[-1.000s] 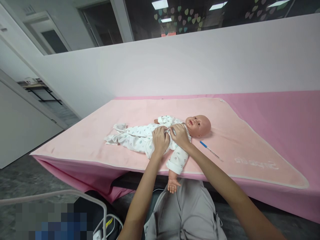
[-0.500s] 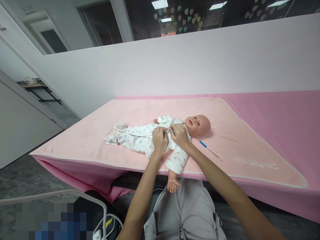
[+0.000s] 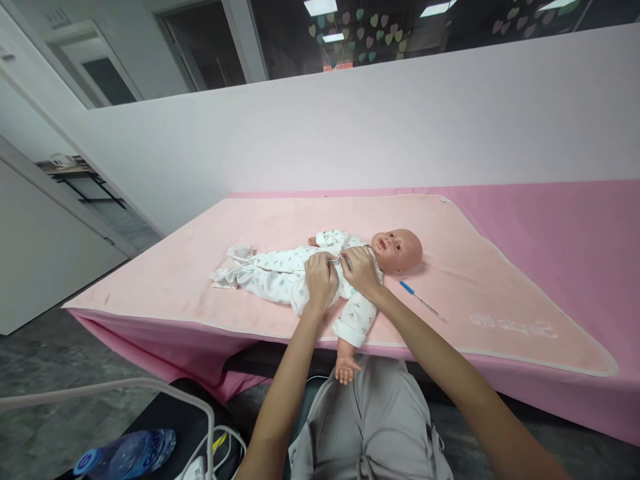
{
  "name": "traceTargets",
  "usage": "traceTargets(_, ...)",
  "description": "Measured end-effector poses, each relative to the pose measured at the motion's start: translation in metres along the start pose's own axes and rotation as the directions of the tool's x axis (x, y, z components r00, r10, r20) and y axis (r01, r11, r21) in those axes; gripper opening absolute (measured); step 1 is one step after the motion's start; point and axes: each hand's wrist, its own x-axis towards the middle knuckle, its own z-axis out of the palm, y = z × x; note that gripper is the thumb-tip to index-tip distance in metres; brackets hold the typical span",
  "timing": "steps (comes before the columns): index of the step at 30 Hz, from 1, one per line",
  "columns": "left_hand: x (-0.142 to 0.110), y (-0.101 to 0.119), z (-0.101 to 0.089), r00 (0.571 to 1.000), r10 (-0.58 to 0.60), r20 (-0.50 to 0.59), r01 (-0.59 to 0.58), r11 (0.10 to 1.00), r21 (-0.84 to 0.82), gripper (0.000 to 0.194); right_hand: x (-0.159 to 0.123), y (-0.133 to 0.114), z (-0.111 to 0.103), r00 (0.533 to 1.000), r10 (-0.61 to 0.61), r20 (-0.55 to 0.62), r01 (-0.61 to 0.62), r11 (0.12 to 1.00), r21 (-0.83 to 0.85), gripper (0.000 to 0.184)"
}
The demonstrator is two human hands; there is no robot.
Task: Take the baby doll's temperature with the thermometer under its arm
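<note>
A baby doll (image 3: 400,251) lies on its back with its head to the right. It wears a white patterned romper (image 3: 270,279), and one bare doll hand hangs over the table's near edge. My left hand (image 3: 321,277) is closed on the romper's front edge at the belly. Close beside it, nearer the neck, my right hand (image 3: 361,270) pinches the same front at the chest. The fingertips of both hands are partly hidden in the cloth. To the right of the doll's near shoulder lies a thin thermometer (image 3: 425,305) with a blue end (image 3: 407,288).
Under the doll, a peach mat (image 3: 175,267) covers much of the pink tablecloth (image 3: 575,260). A white wall (image 3: 400,133) rises behind. At lower left are a water bottle (image 3: 127,455) on a black seat, a pale curved tube (image 3: 135,383) and a white cable.
</note>
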Motion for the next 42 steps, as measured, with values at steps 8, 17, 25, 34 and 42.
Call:
traceTargets(8,-0.001,0.003,-0.005,0.998,-0.012,-0.054,0.012,1.000,0.005,0.015,-0.001,0.000,-0.001,0.999,0.039,-0.032,-0.037,0.998,0.042,0.011)
traceTargets(17,-0.003,-0.003,-0.001,0.998,-0.008,-0.064,0.011,0.998,0.054,0.024,0.003,0.000,-0.006,1.000,-0.014,0.000,0.014,0.995,0.094,0.018)
traceTargets(25,0.001,-0.002,-0.008,0.971,-0.083,-0.222,0.112,0.986,0.120,0.032,0.003,0.001,-0.004,0.999,-0.016,0.039,0.012,0.996,0.093,0.024)
traceTargets(34,-0.008,-0.039,-0.039,0.998,-0.026,-0.054,0.032,0.991,0.130,0.027,0.006,-0.010,-0.003,0.986,-0.152,0.064,0.145,0.984,0.101,0.021)
traceTargets(42,-0.018,-0.039,-0.036,0.997,0.043,0.058,-0.052,0.985,0.166,0.029,0.017,-0.030,0.014,0.946,-0.239,0.217,0.233,0.971,0.054,0.007)
